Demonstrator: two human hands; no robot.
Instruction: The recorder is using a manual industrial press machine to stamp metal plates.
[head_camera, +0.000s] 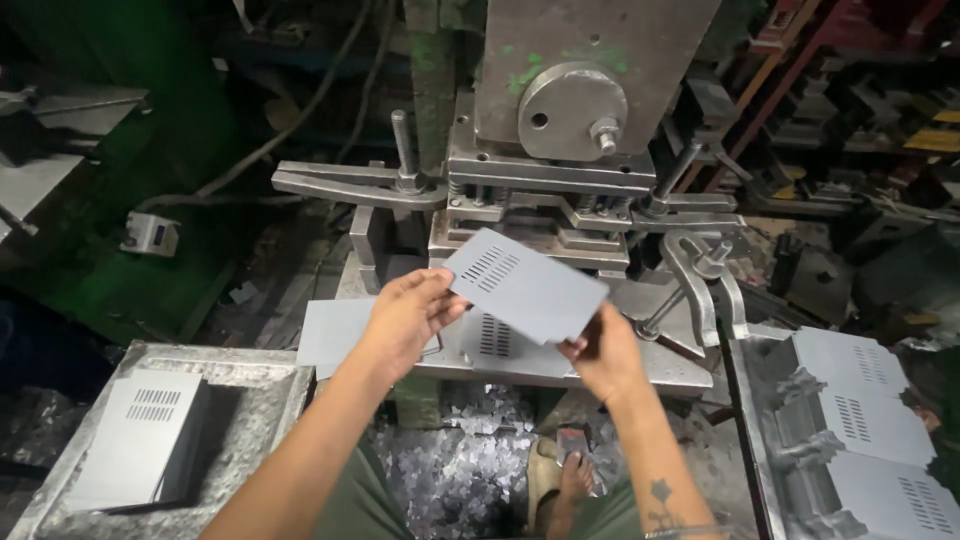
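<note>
A: Start on the left. What's there?

B: A metal tray (262, 372) holding a stack of grey sheets (135, 440) with slot cut-outs. Near its right edge, the left hand (408, 318) is closed on the left edge of a grey slotted metal sheet (527, 287), thumb on top and fingers beneath.

A: And where exactly is that sheet?

B: In the air between both hands, tilted, just in front of the press (560, 150) and above the table (520, 365), where another slotted sheet (495, 338) lies flat. The right hand (603, 350) pinches its lower right corner from below.

A: What could go wrong, as you judge it?

B: The edges look thin and bare hands grip them, so a slip could cut a palm. The hold at the right is only a corner pinch; if it gave way, the sheet might swing down onto the one beneath or fall among the scrap chips (470, 460) on the floor, next to the sandalled foot (560, 485). The hands are also close to the press tooling, which would be risky if it cycled.

A: Further right?

B: Clamp arms (700, 280), then a second tray (760, 440) with more slotted sheets (860, 420).
</note>
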